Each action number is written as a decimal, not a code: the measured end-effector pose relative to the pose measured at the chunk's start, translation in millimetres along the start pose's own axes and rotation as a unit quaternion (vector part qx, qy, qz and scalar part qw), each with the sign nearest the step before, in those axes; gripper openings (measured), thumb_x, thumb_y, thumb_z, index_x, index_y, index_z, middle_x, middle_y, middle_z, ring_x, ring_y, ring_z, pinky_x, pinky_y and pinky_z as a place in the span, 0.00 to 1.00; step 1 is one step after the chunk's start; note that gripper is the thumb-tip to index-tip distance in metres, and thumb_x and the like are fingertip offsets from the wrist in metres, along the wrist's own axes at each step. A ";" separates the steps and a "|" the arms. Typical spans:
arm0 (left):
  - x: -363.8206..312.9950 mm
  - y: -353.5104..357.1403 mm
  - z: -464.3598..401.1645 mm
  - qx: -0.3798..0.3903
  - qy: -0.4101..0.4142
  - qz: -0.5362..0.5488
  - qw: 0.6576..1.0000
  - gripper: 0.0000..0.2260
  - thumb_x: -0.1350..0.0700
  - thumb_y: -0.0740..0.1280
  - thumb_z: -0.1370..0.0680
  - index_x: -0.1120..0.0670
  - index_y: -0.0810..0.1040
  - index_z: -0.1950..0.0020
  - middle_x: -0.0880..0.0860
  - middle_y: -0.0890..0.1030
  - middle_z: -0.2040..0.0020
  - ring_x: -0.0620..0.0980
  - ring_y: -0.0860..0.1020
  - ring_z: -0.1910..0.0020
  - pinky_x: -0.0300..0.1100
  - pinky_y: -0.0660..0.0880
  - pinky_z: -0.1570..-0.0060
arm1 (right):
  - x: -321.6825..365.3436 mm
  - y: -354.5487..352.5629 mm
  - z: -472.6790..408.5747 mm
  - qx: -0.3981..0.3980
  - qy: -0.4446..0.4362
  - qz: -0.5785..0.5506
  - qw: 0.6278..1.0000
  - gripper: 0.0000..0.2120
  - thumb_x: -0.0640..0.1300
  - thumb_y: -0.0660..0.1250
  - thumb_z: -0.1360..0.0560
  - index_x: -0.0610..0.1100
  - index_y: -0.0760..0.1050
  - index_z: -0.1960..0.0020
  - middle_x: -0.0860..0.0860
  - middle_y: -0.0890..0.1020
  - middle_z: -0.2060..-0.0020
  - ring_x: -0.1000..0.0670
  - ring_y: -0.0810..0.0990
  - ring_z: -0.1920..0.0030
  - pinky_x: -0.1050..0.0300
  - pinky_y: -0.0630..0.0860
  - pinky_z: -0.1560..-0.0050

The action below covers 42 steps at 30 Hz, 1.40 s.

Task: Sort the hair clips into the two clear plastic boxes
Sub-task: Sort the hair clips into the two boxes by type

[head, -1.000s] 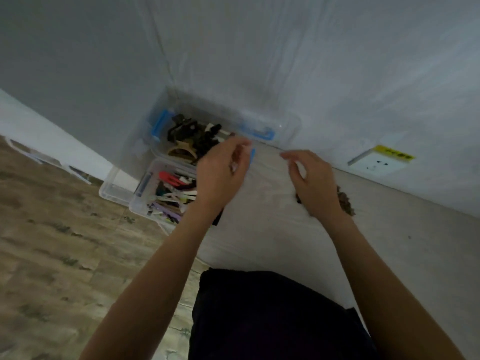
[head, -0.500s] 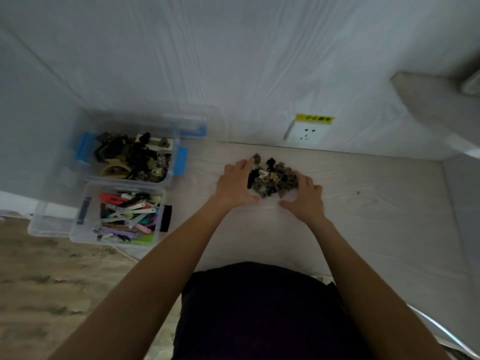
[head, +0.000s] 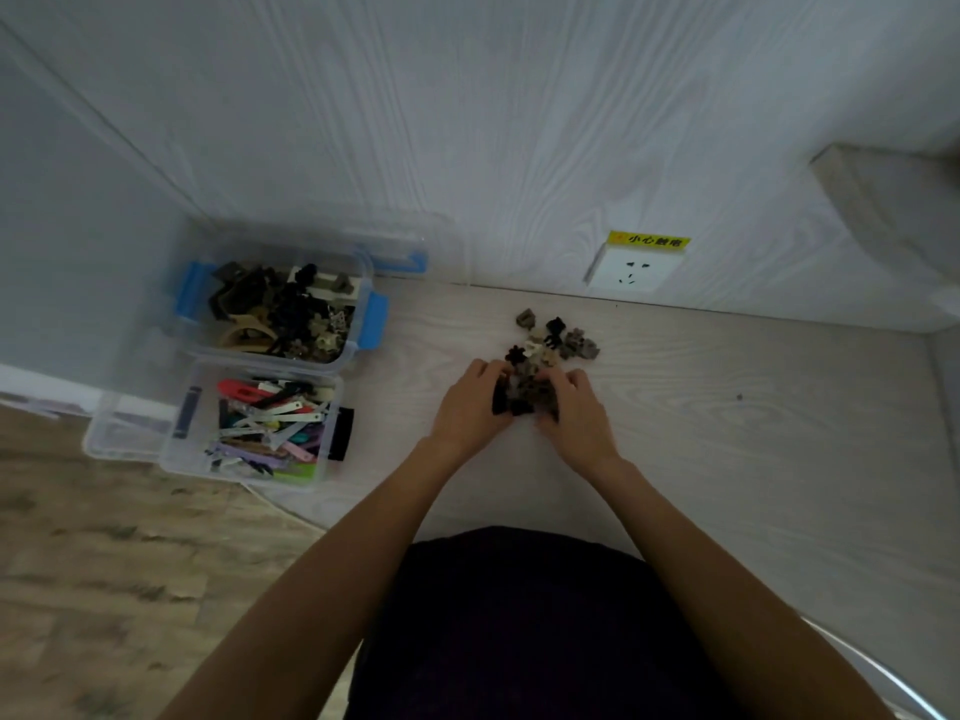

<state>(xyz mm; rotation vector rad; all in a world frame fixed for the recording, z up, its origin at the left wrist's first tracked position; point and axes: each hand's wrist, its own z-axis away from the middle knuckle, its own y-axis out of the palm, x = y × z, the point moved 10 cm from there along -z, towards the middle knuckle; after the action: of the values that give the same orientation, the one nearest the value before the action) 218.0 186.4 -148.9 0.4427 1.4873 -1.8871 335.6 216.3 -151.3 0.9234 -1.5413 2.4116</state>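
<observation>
A pile of small dark and beige claw clips (head: 558,337) lies on the pale table (head: 727,407) near the wall. My left hand (head: 470,402) and my right hand (head: 574,407) are cupped together around a bunch of these clips (head: 522,394) at the pile's near side. At the table's left end stand two clear plastic boxes. The far box (head: 363,283), with blue latches, holds dark and tan claw clips. The near box (head: 332,459) holds flat colourful snap clips.
A white wall socket (head: 631,267) with a yellow label sits just behind the pile. A clear lid (head: 122,433) lies left of the near box. The wooden floor (head: 104,563) is below left. My dark clothing (head: 519,626) fills the bottom centre.
The view swung from the boxes to the pile. My left hand left the boxes and joined the right at the pile. Both hands drew closer together, gathering clips from its near side.
</observation>
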 end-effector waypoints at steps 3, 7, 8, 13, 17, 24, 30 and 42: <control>0.7 4.8 4.1 0.014 -0.008 0.042 0.999 0.27 0.57 0.72 0.30 0.55 0.68 0.33 0.58 0.70 0.37 0.56 0.74 0.43 0.44 0.70 0.44 | 3.8 3.6 3.3 0.014 0.002 -0.059 0.998 0.21 0.39 0.68 0.28 0.42 0.69 0.36 0.41 0.70 0.43 0.41 0.76 0.50 0.52 0.73 0.50; 7.8 8.7 8.9 0.035 -0.023 0.113 0.993 0.30 0.57 0.74 0.32 0.53 0.68 0.32 0.56 0.68 0.35 0.54 0.73 0.39 0.45 0.70 0.37 | 7.1 10.3 3.2 0.051 0.000 -0.109 0.993 0.27 0.37 0.70 0.30 0.42 0.66 0.34 0.40 0.69 0.41 0.42 0.74 0.45 0.61 0.69 0.48; 9.1 8.3 9.4 0.032 -0.023 0.130 0.991 0.30 0.56 0.74 0.31 0.53 0.68 0.32 0.56 0.69 0.35 0.53 0.72 0.39 0.46 0.70 0.37 | 6.8 11.0 2.7 0.060 0.003 -0.116 0.991 0.28 0.38 0.70 0.30 0.42 0.65 0.33 0.41 0.69 0.41 0.43 0.73 0.44 0.63 0.67 0.48; 9.8 7.8 5.7 0.037 -0.007 0.122 0.992 0.26 0.56 0.69 0.26 0.55 0.67 0.30 0.56 0.70 0.34 0.51 0.70 0.37 0.35 0.66 0.39 | 3.7 11.9 -2.6 0.064 0.015 -0.149 0.987 0.26 0.45 0.68 0.26 0.44 0.65 0.31 0.42 0.70 0.42 0.46 0.72 0.42 0.58 0.70 0.41; 13.5 5.9 3.6 0.023 -0.022 0.152 0.988 0.24 0.57 0.71 0.27 0.56 0.69 0.33 0.55 0.72 0.35 0.51 0.73 0.39 0.35 0.69 0.44 | 0.9 7.3 -7.3 0.037 0.020 -0.146 0.988 0.20 0.45 0.67 0.26 0.45 0.70 0.35 0.41 0.74 0.44 0.44 0.75 0.45 0.49 0.75 0.42; 6.2 -18.6 16.1 -0.020 -0.023 0.237 0.971 0.20 0.57 0.72 0.29 0.52 0.72 0.39 0.50 0.76 0.40 0.49 0.77 0.47 0.38 0.77 0.51 | 17.7 -16.7 -2.0 -0.012 -0.018 -0.239 0.971 0.13 0.40 0.68 0.26 0.46 0.75 0.42 0.49 0.78 0.48 0.48 0.78 0.47 0.48 0.80 0.48; 12.9 -131.2 44.4 -0.179 0.004 0.258 0.949 0.17 0.59 0.71 0.27 0.50 0.72 0.41 0.43 0.73 0.45 0.37 0.76 0.51 0.29 0.76 0.57 | 124.7 -39.7 -19.1 0.001 -0.127 -0.316 0.940 0.11 0.40 0.67 0.25 0.49 0.74 0.44 0.45 0.77 0.45 0.46 0.81 0.50 0.52 0.82 0.54; 145.1 -252.5 76.6 -0.269 -0.116 0.073 0.953 0.17 0.58 0.69 0.27 0.54 0.73 0.39 0.55 0.76 0.42 0.49 0.77 0.52 0.42 0.75 0.50 | 277.8 16.0 -77.9 0.077 -0.224 -0.151 0.960 0.10 0.43 0.69 0.27 0.45 0.77 0.46 0.48 0.79 0.52 0.46 0.80 0.53 0.48 0.78 0.49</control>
<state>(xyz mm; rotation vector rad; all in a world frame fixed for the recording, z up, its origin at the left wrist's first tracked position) -48.2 98.2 -39.3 0.0676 1.6717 -1.2932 72.9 218.6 -31.1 1.6963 -1.2134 2.2234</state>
